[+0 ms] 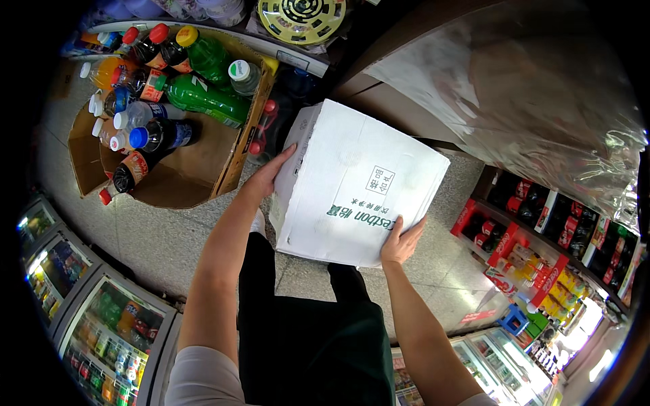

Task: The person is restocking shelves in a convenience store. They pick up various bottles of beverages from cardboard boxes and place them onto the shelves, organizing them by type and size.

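Observation:
A white C'estbon cardboard carton (350, 167) is tilted in front of my legs, between both hands. My left hand (269, 170) presses on its left side, fingers lying along the edge. On the near right corner rests my right hand (403, 241), its fingers spread over the printed top face and the thumb up; the part beneath is hidden. Left of the carton stands an open brown cardboard box (203, 175) with several soft-drink bottles, among them a green 7UP bottle (203, 96) and a dark cola bottle with a blue cap (162, 134).
Red-capped bottles (264, 124) stand between the box and the carton. Clear plastic sheeting (508, 86) covers a large object at upper right. Glass-door refrigerators (114, 335) line the lower left. A Coca-Cola display rack (533, 243) stands at right on the speckled tile floor (436, 279).

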The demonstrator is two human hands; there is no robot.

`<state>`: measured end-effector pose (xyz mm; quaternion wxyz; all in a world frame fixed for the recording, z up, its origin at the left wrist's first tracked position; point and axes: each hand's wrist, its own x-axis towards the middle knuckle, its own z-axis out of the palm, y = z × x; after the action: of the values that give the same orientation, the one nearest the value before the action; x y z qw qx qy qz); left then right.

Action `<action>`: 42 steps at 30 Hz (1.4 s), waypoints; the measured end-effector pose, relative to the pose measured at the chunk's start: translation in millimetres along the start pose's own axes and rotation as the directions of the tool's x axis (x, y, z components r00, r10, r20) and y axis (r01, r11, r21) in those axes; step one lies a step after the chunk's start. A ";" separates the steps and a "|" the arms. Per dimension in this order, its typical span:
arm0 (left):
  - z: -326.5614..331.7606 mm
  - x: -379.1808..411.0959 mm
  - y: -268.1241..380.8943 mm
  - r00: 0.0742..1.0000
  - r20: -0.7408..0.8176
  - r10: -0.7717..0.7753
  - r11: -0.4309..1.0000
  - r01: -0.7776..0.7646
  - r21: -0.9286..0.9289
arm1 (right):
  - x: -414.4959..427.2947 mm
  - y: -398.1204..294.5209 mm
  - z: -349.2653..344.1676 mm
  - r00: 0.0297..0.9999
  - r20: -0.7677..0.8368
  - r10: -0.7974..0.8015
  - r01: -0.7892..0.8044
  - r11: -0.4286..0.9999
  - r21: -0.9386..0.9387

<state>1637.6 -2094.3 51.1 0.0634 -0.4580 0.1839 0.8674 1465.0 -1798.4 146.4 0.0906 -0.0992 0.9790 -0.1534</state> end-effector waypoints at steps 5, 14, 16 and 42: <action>0.0 -2.6 1.8 0.997 -0.073 0.027 0.992 -0.018 0.121 | -0.1 -0.8 -0.9 1.000 -0.005 -0.005 0.005 1.000 -0.002; 5.0 -25.0 7.0 0.998 -0.034 0.057 0.997 -0.055 0.058 | 3.9 0.6 3.1 1.000 -0.019 -0.015 0.015 1.000 -0.011; 27.5 -57.8 25.2 0.995 -0.099 0.008 0.991 0.005 0.130 | 5.5 2.5 3.3 1.000 -0.020 -0.001 0.001 1.000 -0.009; 160.6 -303.4 -98.8 0.675 0.133 0.726 0.345 -0.525 0.778 | 72.2 -49.0 -142.7 0.872 0.055 -0.487 0.413 0.790 0.453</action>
<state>1714.9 -1924.7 355.8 -0.1109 -0.3770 0.7001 0.5961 1373.9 -1819.8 285.0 0.1535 -0.3204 0.8574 -0.3723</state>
